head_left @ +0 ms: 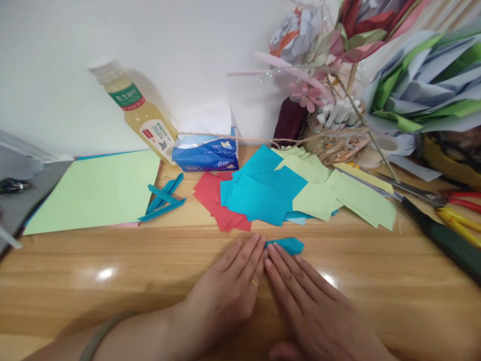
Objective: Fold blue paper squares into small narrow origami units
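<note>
A small folded strip of blue paper [288, 245] lies on the wooden table, its pointed right end showing. My right hand [306, 296] presses down on it with fingers stretched out and lying flat. Beside it, my left hand [233, 281] reaches the strip's left end with extended fingers held close together; a ring is on one finger. The fingertips of both hands nearly meet and cover the strip's left part. Several finished-looking folded blue strips [163, 198] lie crossed in a small pile to the left.
Behind my hands lie blue squares [263, 195], red squares [212, 198] and light green squares [313, 190]. Light green sheets [97, 193] are at left. A drink bottle [145, 118] and tissue pack [206, 153] stand by the wall. A dark-handled cutter [436, 228], pliers [460, 228] and paper flowers [432, 75] occupy the right.
</note>
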Demonstrator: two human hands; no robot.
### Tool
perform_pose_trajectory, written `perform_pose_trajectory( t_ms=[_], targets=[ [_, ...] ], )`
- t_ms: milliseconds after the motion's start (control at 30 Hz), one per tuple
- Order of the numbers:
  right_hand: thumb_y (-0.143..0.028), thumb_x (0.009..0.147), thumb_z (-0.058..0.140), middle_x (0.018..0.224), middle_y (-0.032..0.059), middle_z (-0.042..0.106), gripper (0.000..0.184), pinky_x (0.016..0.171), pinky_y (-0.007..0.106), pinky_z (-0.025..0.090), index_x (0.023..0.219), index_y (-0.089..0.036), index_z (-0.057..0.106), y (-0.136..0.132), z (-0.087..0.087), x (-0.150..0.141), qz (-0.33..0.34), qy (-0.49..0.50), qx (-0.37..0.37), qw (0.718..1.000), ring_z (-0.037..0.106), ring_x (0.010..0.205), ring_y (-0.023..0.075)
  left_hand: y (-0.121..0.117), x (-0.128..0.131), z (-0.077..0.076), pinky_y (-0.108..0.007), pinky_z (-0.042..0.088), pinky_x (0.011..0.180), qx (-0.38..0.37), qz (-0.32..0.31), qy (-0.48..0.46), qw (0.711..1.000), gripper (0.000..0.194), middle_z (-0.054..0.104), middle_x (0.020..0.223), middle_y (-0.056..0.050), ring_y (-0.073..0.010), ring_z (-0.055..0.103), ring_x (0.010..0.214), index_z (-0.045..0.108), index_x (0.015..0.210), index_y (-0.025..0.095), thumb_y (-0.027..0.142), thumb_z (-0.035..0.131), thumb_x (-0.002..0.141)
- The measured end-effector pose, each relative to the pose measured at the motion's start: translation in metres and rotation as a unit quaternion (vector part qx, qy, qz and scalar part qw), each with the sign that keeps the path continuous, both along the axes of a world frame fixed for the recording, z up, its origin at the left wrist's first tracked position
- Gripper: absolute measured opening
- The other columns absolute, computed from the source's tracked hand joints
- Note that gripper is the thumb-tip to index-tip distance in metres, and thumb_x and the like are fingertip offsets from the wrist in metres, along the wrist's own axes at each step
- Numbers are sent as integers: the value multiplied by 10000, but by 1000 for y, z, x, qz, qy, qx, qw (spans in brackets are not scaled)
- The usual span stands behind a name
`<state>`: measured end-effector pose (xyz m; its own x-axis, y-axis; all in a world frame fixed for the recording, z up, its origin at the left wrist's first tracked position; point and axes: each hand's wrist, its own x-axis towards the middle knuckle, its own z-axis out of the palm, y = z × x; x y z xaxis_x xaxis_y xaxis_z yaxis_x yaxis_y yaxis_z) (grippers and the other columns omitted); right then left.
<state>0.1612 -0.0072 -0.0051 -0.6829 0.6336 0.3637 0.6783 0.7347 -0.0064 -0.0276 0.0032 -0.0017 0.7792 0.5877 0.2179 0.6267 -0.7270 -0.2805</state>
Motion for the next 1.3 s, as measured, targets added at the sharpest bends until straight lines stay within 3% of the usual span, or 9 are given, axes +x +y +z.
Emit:
perform_pose_trajectory(
  t_ms=[133,433,667,900,1133,1300],
  targets=[
    [-587,912,183,1201,175,595,751,1106,341,160,1086,0,619,-5,1,1,-19,-13,13,1000,402,1247,245,-2,2,2,-383,289,1025,8,17,-5,1000,410,524,1290,-162,-267,466,1216,538,1210,16,117,310,885],
    [-496,946,114,1231,226,551,749,1117,370,163,1099,55,598,-12,1,4,-26,-29,28,999,398,1258,283,1,-4,2,-388,272,1035,-12,8,5,1000,399,499,1324,-139,-259,433,1243,526,1237,58,166,333,904],
    [-514,941,126,1197,221,578,743,1114,359,169,1075,27,617,-8,5,4,-27,-24,34,999,492,1178,271,-6,-8,4,-405,276,1035,9,-1,9,1000,407,550,1264,-154,-280,475,1203,542,1204,20,119,304,889],
    [-458,961,113,1212,209,569,707,1115,360,159,1080,32,609,-6,6,8,-20,-21,27,999,530,1135,259,0,-12,16,-383,265,1030,-36,-12,28,999,384,548,1277,-121,-258,458,1216,569,1180,50,155,346,886],
    [-474,956,99,1235,203,554,722,1111,373,157,1114,25,597,-9,5,7,-28,-18,28,999,519,1146,265,14,-23,30,-349,238,1039,-86,-52,28,995,375,573,1254,-85,-210,492,1181,559,1176,91,154,324,890],
    [-476,956,115,1293,178,514,690,1109,384,156,1181,-2,564,-10,6,9,-42,-33,17,998,464,1205,264,10,-21,32,-340,258,1001,-91,-21,26,995,415,554,1279,-77,-186,500,1185,501,1252,128,121,264,911]
  ],
)
